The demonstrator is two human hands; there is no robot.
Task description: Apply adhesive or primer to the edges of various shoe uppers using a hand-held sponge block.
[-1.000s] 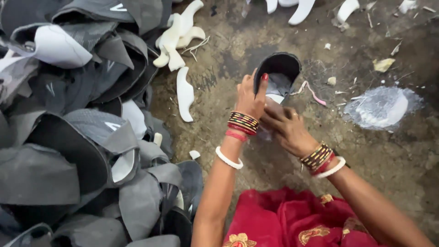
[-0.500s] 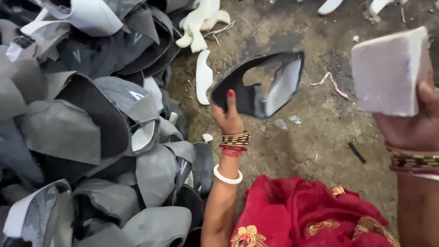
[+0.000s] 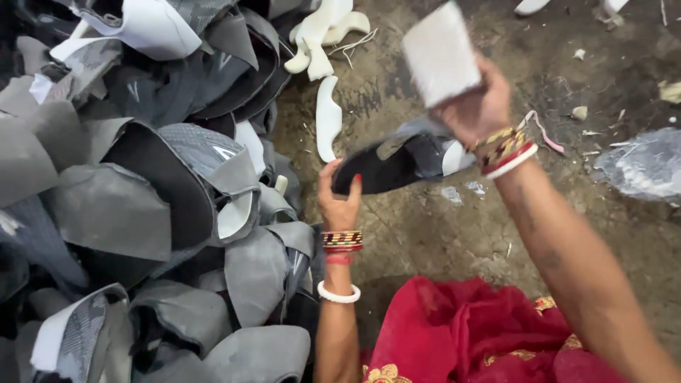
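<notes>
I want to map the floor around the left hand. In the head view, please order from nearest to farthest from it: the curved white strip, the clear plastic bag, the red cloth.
From the left hand, which holds the dark shoe upper:
1. Curved white strip, just above the hand, beside the pile.
2. Red cloth, below and to the right.
3. Clear plastic bag, far at the right edge.

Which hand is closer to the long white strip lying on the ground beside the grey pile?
The left hand. It holds the dark shoe upper just below the long white strip. The right hand is raised farther to the right, gripping a white block.
</notes>
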